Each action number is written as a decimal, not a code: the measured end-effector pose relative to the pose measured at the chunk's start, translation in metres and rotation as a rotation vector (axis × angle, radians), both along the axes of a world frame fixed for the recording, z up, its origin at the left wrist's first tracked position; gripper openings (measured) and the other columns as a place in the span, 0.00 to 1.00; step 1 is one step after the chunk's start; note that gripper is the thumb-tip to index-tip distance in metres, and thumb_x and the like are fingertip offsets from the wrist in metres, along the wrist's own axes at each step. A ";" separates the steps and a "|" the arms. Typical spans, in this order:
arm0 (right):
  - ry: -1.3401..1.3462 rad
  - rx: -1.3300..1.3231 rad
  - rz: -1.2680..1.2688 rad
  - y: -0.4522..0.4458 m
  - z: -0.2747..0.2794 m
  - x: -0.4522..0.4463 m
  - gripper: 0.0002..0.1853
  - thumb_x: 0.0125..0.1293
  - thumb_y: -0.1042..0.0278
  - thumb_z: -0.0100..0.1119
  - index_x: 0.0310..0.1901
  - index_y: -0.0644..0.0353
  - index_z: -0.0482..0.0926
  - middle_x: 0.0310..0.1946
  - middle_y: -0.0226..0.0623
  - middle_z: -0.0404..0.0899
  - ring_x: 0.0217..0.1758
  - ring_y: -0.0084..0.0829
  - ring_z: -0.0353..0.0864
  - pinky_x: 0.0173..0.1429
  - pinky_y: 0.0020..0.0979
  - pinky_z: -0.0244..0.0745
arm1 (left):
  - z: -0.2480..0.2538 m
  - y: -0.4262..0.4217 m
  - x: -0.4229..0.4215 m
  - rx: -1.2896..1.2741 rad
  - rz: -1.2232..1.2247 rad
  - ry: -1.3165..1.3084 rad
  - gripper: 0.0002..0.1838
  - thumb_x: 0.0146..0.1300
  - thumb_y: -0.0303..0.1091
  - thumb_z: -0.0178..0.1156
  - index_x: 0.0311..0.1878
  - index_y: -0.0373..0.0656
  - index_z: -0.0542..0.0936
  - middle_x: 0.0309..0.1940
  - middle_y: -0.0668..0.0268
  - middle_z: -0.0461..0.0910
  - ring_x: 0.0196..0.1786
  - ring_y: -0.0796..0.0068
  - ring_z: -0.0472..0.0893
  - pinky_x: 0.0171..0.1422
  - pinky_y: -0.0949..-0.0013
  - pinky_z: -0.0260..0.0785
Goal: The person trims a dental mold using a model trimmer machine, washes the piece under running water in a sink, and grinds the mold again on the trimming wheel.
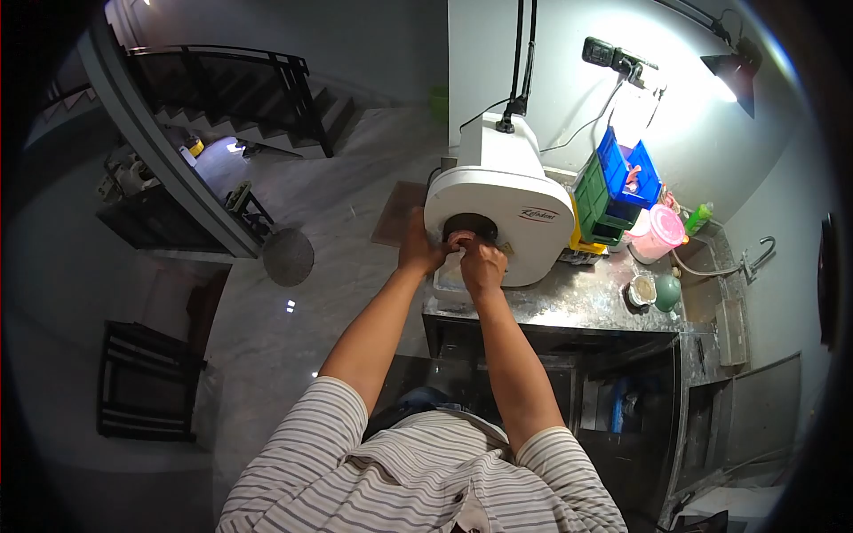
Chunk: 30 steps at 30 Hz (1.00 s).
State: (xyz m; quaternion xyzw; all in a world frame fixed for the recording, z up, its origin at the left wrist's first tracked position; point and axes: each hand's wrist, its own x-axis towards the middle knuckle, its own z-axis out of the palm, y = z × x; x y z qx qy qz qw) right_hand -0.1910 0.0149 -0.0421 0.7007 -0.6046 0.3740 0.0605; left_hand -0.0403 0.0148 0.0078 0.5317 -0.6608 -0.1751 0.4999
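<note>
A white machine [538, 244] with a dark round opening [471, 222] and a red-lettered label stands on the metal counter in front of me. At the lower part of this opening I see a small pinkish piece [459, 238], too small and too covered to name its kind. My left hand [425, 251] closes on it from the left, its fingers partly hidden at the edge of the opening. From the right, my right hand [484, 265] is curled with its fingertips against the same piece. Below the hands, a pale tray [449, 278] juts from the machine's base.
Right of the machine are blue [626, 173] and green bins [591, 197], a pink tub [657, 233], a green bowl [667, 293] and a sink with a tap [757, 253]. A lamp [733, 75] shines on the wall. A round stool [289, 258] stands left, near stairs.
</note>
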 end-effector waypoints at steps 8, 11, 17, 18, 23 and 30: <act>-0.077 -0.090 0.036 -0.001 0.002 0.001 0.05 0.55 0.71 0.61 0.31 0.50 0.86 0.24 0.40 0.85 0.26 0.45 0.86 0.31 0.44 0.80 | -0.008 -0.007 0.002 0.028 0.012 -0.024 0.43 0.36 0.35 0.86 0.56 0.39 0.71 0.52 0.52 0.75 0.61 0.47 0.75 0.63 0.52 0.69; -0.031 -0.014 -0.037 0.006 0.014 0.003 0.08 0.54 0.73 0.62 0.32 0.47 0.87 0.26 0.36 0.86 0.28 0.44 0.87 0.33 0.44 0.80 | -0.008 -0.009 0.005 0.030 -0.014 -0.054 0.50 0.34 0.36 0.87 0.64 0.39 0.71 0.56 0.54 0.77 0.63 0.52 0.77 0.67 0.54 0.70; -0.085 -0.064 0.007 0.004 0.011 0.002 0.02 0.55 0.70 0.64 0.30 0.54 0.84 0.23 0.44 0.85 0.27 0.48 0.86 0.31 0.46 0.80 | -0.006 -0.007 0.002 0.061 0.013 0.006 0.48 0.34 0.39 0.87 0.62 0.39 0.74 0.56 0.54 0.77 0.62 0.52 0.78 0.66 0.54 0.71; -0.117 -0.086 0.030 0.005 0.014 0.003 0.02 0.56 0.69 0.64 0.31 0.53 0.84 0.23 0.44 0.85 0.27 0.48 0.86 0.31 0.46 0.80 | -0.005 -0.007 0.002 0.044 0.004 0.002 0.48 0.33 0.39 0.87 0.61 0.39 0.74 0.56 0.54 0.77 0.62 0.52 0.78 0.65 0.54 0.71; -0.108 -0.082 -0.017 0.008 0.019 0.005 0.03 0.57 0.68 0.63 0.30 0.50 0.86 0.24 0.43 0.85 0.26 0.47 0.87 0.30 0.46 0.80 | 0.002 -0.003 -0.002 -0.003 0.000 0.006 0.43 0.34 0.38 0.87 0.55 0.37 0.74 0.51 0.53 0.78 0.58 0.49 0.80 0.61 0.54 0.73; -0.122 -0.108 -0.008 0.004 0.008 0.004 0.03 0.57 0.68 0.62 0.29 0.50 0.85 0.23 0.45 0.85 0.26 0.48 0.87 0.30 0.47 0.80 | 0.003 0.000 -0.003 0.008 0.027 -0.010 0.42 0.37 0.38 0.87 0.55 0.37 0.74 0.51 0.53 0.78 0.58 0.49 0.80 0.60 0.54 0.73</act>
